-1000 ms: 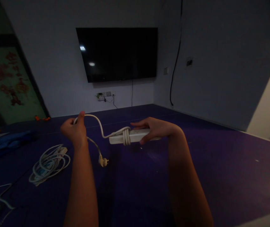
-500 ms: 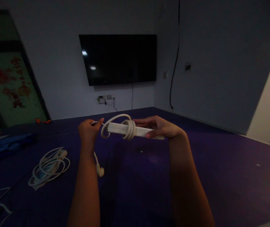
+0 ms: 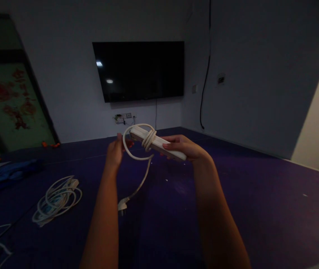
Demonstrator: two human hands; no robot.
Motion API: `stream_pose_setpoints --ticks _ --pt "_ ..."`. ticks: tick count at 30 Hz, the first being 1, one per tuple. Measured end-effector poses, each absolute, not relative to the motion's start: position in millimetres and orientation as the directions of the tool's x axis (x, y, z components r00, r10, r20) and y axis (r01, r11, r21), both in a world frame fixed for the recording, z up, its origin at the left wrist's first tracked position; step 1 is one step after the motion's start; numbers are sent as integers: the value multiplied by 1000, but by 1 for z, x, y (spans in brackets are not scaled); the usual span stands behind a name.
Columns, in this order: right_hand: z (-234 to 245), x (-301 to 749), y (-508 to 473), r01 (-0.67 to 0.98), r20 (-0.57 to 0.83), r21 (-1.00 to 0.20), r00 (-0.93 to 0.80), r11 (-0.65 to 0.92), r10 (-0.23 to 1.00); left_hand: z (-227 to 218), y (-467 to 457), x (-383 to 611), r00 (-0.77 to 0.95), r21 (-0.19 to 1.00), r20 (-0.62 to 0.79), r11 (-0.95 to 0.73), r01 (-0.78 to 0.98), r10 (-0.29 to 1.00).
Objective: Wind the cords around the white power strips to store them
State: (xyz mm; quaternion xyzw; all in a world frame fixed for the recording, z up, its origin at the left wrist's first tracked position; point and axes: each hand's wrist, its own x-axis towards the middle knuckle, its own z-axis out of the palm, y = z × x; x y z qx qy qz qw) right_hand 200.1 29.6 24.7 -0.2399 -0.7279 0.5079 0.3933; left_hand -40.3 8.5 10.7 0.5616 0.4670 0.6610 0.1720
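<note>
A white power strip is held up at the centre, tilted with its left end higher. My right hand is closed round its right part, thumb on the near side. Several turns of the white cord wrap the strip's middle, and a wide loop of it hangs round the left end. Below, the free end of the cord dangles to a plug with its prongs down. My left hand is just left of the loop, thumb and fingers apart. Its fingertips are partly behind the loop, with no cord seen gripped.
On the purple floor at left lies a coiled white cable. Blue cloth with a bright green item lies farther left, near orange objects. A television hangs on the wall, and a black cable hangs to its right.
My left hand has let go of the cord and turned. The strip has tilted, its left end rising. The loop now hangs wider, and the plug has swung a little to the right.
</note>
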Motion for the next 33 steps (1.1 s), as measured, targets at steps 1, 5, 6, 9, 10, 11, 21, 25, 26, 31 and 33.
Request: stream_pose_setpoints --ticks 1,5,6,9,10,11,21,25,26,31,33 --pt "24 200 31 -50 325 -931 -568 362 756 12 8 -40 -322 826 563 -506 248 761" --pt "21 199 36 -44 305 -941 -539 335 785 17 4 -37 -365 840 540 -515 171 758" --pt "20 199 37 -37 296 -944 -534 328 792 17 4 -37 -372 836 545 -519 178 751" --pt "20 199 38 -22 278 -948 -535 316 798 16 3 -35 -392 819 570 -536 204 722" --pt "20 199 38 -22 279 -948 -541 318 794 15 4 -34 -399 815 575 -541 206 714" --pt "20 199 38 -22 281 -946 -546 322 789 15 4 -33 -408 813 576 -546 202 708" --pt "22 200 34 -85 308 -943 -585 321 750 12 15 -42 -526 845 522 -492 211 671" --pt "23 201 33 -160 340 -939 -558 304 757 8 15 -54 -447 861 498 -363 356 743" --pt "23 201 33 -172 344 -939 -543 299 766 7 15 -57 -416 854 487 -318 411 768" --pt "22 199 34 -139 315 -949 -465 283 827 3 14 -58 -283 725 417 -128 677 864" --pt "22 196 35 -119 297 -955 -444 273 845 1 14 -55 -243 698 367 -93 710 898"
